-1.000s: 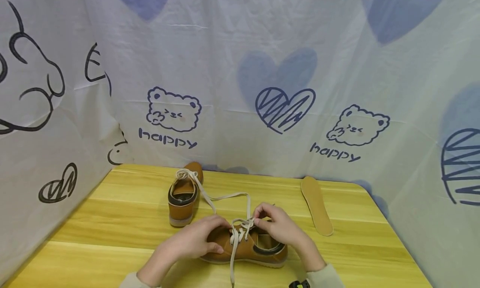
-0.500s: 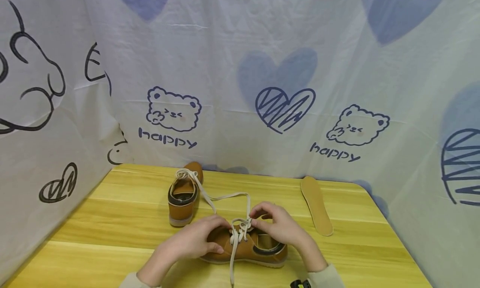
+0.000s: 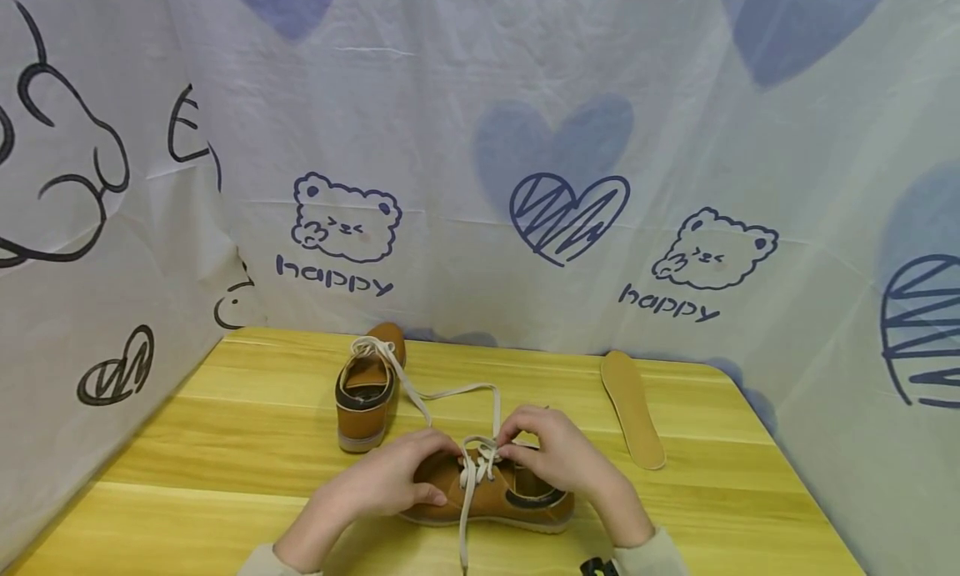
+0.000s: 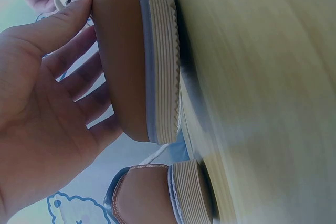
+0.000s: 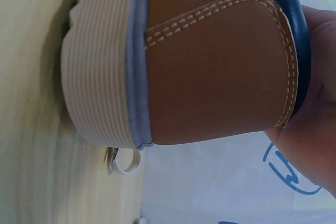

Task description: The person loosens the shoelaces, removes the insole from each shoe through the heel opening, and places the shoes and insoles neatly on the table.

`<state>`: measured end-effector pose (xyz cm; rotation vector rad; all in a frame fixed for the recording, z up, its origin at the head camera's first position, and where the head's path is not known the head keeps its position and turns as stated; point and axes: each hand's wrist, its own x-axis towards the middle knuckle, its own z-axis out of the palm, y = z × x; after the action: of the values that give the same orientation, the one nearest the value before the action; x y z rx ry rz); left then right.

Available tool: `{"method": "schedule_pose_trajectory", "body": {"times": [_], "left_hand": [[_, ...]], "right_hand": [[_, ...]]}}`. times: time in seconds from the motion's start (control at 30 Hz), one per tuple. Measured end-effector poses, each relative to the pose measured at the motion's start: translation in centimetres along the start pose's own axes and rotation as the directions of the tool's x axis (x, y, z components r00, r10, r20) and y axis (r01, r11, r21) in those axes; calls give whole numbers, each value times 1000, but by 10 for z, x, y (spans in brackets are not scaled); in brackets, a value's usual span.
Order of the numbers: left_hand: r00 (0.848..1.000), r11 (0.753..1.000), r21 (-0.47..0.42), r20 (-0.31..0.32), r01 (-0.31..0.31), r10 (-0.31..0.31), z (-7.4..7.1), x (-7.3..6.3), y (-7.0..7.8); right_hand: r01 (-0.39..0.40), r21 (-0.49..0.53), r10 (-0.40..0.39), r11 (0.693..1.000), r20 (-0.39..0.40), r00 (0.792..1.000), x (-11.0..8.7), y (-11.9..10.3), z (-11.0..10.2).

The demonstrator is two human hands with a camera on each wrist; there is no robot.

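A brown leather lace-up shoe (image 3: 517,509) stands on the table, toe to the left, in the head view. My left hand (image 3: 393,474) grips its toe, thumb on the near side and fingers over the top. The left wrist view shows that hand's fingers along the brown upper (image 4: 123,61). My right hand (image 3: 555,451) pinches the off-white shoelace (image 3: 467,509) between thumb and forefinger, just above the tongue. One lace end hangs down over the shoe's near side. In the right wrist view the heel (image 5: 215,66) fills the middle and hides the right fingertips.
A second brown shoe (image 3: 363,422) stands behind on the left, heel facing me, with a long lace trailing rightward from it. A tan insole (image 3: 633,413) lies at the back right of the wooden table (image 3: 225,443). A printed white cloth (image 3: 450,142) encloses the back and sides.
My right hand has shifted slightly left along the laces, its fingertips coming closer to the lace loop. My left hand and the shoe stay in place.
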<state>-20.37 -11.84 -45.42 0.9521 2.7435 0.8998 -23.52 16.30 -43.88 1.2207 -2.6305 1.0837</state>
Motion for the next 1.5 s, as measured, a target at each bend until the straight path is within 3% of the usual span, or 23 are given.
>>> {"method": "schedule_pose_trajectory", "body": {"times": [0.2,0.43,0.67,0.9,1.07,1.3,1.5], "left_hand": [[1000,1000,4,-4,2,-2,-1,0,1],[1000,1000,0,1,11,-11,-1,-1,3],[1000,1000,3,2,7,-7,-2,-1,4],[1000,1000,1,0,7,-7,-3,-1,6],[1000,1000,3,1,5,-5,-2,-1,5],[1000,1000,3,5,15,-15,-2,-1,4],[1000,1000,-1,3,14,-14,-3,-1,5]], "right_hand": [[-43,8,43,999,10,999,0,0,0],[-113,56,114,992,-31,993,-1,6,0],[-191,28,193,981,-60,979,-1,8,-1],[-222,41,224,974,-56,973,-1,8,-2],[-174,62,179,983,-86,980,-2,7,-4],[14,28,-12,999,-80,997,-1,4,-6],[-12,-43,12,999,5,1000,-2,0,-6]]}}
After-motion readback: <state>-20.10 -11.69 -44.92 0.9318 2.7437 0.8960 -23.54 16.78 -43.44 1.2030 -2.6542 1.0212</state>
